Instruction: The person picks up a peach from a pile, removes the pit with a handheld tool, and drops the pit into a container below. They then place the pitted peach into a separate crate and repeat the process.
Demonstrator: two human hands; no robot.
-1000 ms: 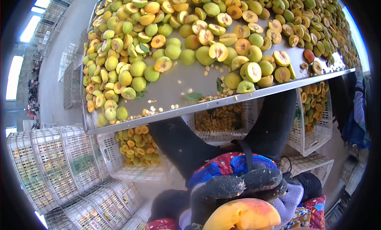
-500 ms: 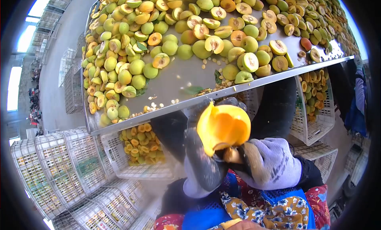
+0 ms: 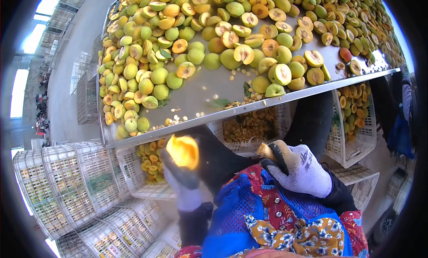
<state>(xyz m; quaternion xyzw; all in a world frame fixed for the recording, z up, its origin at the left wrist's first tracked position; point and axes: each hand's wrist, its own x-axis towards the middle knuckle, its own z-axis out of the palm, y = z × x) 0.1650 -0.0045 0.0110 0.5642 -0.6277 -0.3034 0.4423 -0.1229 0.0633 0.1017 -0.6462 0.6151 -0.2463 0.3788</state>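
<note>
In a light purple glove with dark fingers, my left hand holds a hollowed yellow peach half. Motion blurs both; they are above a white crate of peach halves at the left. My right hand, gloved alike, is closed around a short wooden handle in front of my chest. The tool's working end is too fine to make out. Ahead is a metal table heaped with whole and halved yellow-green peaches, some halves still with stones.
Under the table edge, a white crate holds scraps and stones. Another crate of peach halves stands at the right. Stacked white crates fill the lower left. Part of another person's sleeve shows at the far right.
My hands were together at the peach half. Now they are apart: the left has carried it left and down toward the crate, while the right has drawn back with the wooden handle.
</note>
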